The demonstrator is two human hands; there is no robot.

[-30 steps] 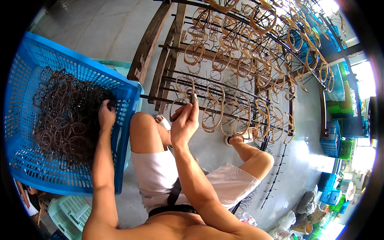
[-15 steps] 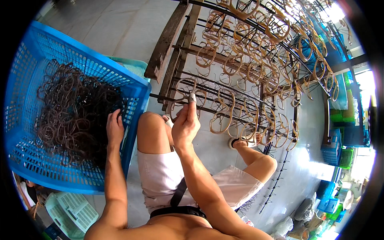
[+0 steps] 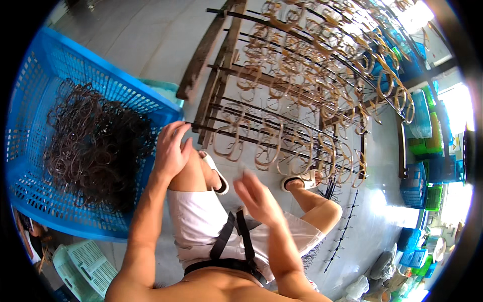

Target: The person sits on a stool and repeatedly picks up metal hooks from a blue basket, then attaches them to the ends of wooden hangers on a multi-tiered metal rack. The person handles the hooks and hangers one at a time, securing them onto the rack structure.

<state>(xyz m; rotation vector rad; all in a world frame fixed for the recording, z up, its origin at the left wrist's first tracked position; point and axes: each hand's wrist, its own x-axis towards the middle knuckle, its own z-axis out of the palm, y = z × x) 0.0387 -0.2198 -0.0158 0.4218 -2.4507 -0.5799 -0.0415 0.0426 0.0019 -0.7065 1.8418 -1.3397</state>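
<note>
A left hand (image 3: 171,151) is hovering at eleven o'clock, fingers loosely spread beside a rod (image 3: 204,128) of the rack (image 3: 204,58), where amber frames (image 3: 276,21) are hanging toward one. The right hand (image 3: 255,196) is blurring below, its grip impossible to tell. At nine, a blue basket (image 3: 118,75) is holding dark loops (image 3: 95,146), its rim standing in between; crates (image 3: 415,186) are crowding three, bags (image 3: 358,287) lying at five.

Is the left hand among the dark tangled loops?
No, the left hand appears over the left knee, apart from the dark loops in the blue basket.
</note>
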